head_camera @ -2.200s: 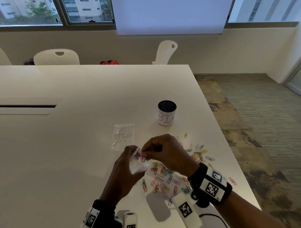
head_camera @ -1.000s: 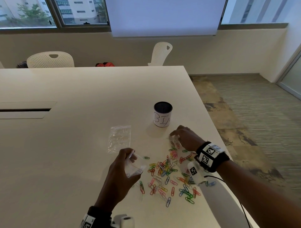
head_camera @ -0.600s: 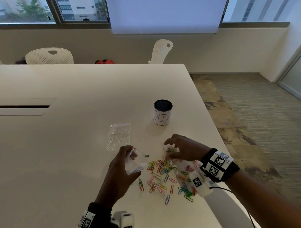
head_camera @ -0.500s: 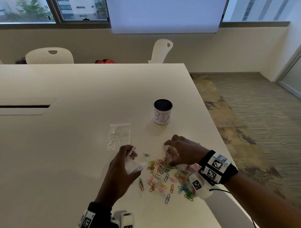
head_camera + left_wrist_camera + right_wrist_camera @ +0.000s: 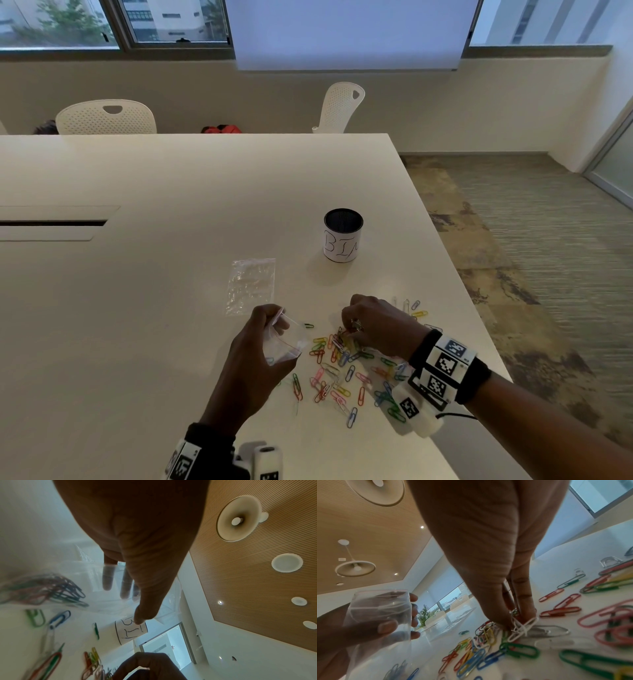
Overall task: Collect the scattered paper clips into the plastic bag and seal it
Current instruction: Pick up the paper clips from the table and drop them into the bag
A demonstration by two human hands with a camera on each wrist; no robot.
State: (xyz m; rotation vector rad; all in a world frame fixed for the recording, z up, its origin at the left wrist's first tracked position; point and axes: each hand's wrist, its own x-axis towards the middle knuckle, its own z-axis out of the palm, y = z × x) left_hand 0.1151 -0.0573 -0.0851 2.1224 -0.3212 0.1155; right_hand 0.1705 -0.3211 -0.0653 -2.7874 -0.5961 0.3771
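Several coloured paper clips (image 5: 342, 373) lie scattered on the white table (image 5: 137, 308) near its right edge. My left hand (image 5: 260, 346) holds a small clear plastic bag (image 5: 286, 341) with its mouth held open toward the clips; a few clips sit inside the bag (image 5: 42, 588). In the right wrist view the bag (image 5: 380, 615) is upright in that hand. My right hand (image 5: 356, 325) is down on the pile, thumb and fingertips pinching a white paper clip (image 5: 522, 627) together with some others.
A black cup with a white "BIN" label (image 5: 343, 235) stands behind the clips. A second clear plastic bag (image 5: 251, 285) lies flat left of the cup. The table's right edge runs close to the clips, with floor beyond. White chairs (image 5: 106, 116) stand at the far side.
My right hand left the bag's mouth, reached to the far clips near the cup, then drew back to the middle of the pile and pinched clips. The left hand kept the bag steady.
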